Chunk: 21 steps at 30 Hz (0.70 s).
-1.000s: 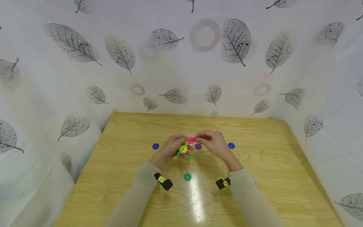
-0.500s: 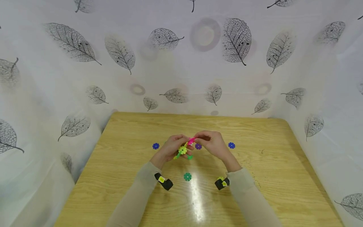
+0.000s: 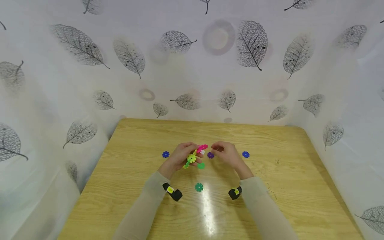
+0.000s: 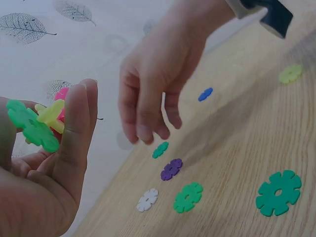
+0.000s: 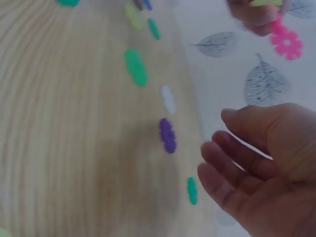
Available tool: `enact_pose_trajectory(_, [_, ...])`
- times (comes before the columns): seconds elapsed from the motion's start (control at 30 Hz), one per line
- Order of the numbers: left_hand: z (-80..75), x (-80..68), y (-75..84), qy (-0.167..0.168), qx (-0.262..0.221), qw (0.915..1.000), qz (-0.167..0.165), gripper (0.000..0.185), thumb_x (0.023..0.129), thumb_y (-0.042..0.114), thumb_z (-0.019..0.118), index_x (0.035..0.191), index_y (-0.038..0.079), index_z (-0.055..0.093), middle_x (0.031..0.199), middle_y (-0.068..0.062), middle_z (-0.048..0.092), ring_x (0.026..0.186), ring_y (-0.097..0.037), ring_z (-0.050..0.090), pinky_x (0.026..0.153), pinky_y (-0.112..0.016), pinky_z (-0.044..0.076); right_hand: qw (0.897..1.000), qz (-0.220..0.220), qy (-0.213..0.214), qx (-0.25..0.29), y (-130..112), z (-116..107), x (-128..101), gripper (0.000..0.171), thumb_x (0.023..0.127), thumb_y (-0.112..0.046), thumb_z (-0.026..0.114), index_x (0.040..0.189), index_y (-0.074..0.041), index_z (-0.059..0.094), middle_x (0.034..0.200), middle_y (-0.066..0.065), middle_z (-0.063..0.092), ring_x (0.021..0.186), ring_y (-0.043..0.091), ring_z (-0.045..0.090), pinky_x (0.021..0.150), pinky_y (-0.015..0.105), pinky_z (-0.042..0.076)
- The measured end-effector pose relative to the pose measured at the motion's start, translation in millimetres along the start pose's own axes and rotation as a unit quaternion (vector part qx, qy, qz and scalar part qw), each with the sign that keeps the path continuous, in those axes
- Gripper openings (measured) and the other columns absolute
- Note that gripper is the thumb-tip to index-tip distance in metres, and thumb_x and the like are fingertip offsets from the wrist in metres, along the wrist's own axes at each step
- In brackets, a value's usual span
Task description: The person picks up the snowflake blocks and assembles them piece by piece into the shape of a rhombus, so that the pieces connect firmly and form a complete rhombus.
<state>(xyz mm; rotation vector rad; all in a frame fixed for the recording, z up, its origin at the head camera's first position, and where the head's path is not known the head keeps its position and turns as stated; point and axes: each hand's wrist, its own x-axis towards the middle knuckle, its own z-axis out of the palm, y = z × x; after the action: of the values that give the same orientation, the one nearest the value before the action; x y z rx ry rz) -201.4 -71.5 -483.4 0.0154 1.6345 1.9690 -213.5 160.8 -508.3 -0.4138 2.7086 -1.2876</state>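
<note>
My left hand (image 3: 177,159) holds a cluster of joined snowflake discs (image 3: 191,158) above the table. Green, yellow and pink pieces show in it; in the left wrist view the green disc (image 4: 32,125) sits between thumb and fingers. At the cluster's far end a pink disc (image 3: 203,147) sticks out, seen too as a pink disc (image 5: 287,42) in the right wrist view. My right hand (image 3: 228,155) hovers just right of it, fingers loosely bent and holding nothing. Under the right hand's fingertips lies a purple disc (image 4: 171,169) on the table.
Loose discs lie flat on the wooden table (image 3: 135,206): white (image 4: 147,200), bright green (image 4: 188,197), teal (image 4: 279,193), a smaller-looking green (image 4: 160,150) and yellow (image 4: 291,74). Blue discs lie left (image 3: 165,154) and right (image 3: 246,154). A leaf-printed curtain (image 3: 192,73) surrounds the table.
My right hand has let go of the pink disc and drawn back slightly to the right. The pink disc stays on the cluster, which my left hand keeps holding in nearly the same place.
</note>
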Motion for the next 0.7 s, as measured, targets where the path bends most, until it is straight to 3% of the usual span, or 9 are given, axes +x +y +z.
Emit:
enact_pose_trajectory(0.23, [-1.2,0.8,-0.9,-0.006,-0.006,1.0,0.005,0.027,0.104,0.026,0.052,0.11,0.0,0.058,0.085,-0.01,0.071,0.063,-0.015,0.071,0.059,-0.028,0.062,0.997,0.012,-0.008,-0.072,19.2,13.6,5.5,0.028,0.092,-0.014,0.07,0.116,-0.001,0.069,0.101,0.009,0.068,0.092,0.023,0.062,0.078,0.038,0.057])
enact_pose_trajectory(0.5, [0.8,1.3,-0.3,-0.004,-0.002,1.0,0.008,0.027,0.103,0.026,0.052,0.105,0.0,0.059,0.086,-0.011,0.071,0.063,-0.015,0.071,0.057,-0.026,0.061,0.993,-0.006,-0.016,-0.113,23.0,22.6,7.9,0.033,0.088,-0.017,0.075,0.117,0.0,0.07,0.093,0.008,0.067,0.086,0.02,0.06,0.076,0.036,0.056])
enact_pose_trajectory(0.7, [1.4,1.6,-0.3,-0.005,-0.001,1.0,0.004,0.035,0.103,0.025,0.052,0.114,-0.007,0.055,0.087,-0.01,0.07,0.063,-0.013,0.07,0.058,-0.025,0.06,0.992,-0.008,-0.01,-0.124,25.2,24.7,8.1,0.031,0.086,-0.017,0.078,0.113,-0.002,0.072,0.093,0.006,0.065,0.086,0.019,0.058,0.077,0.035,0.054])
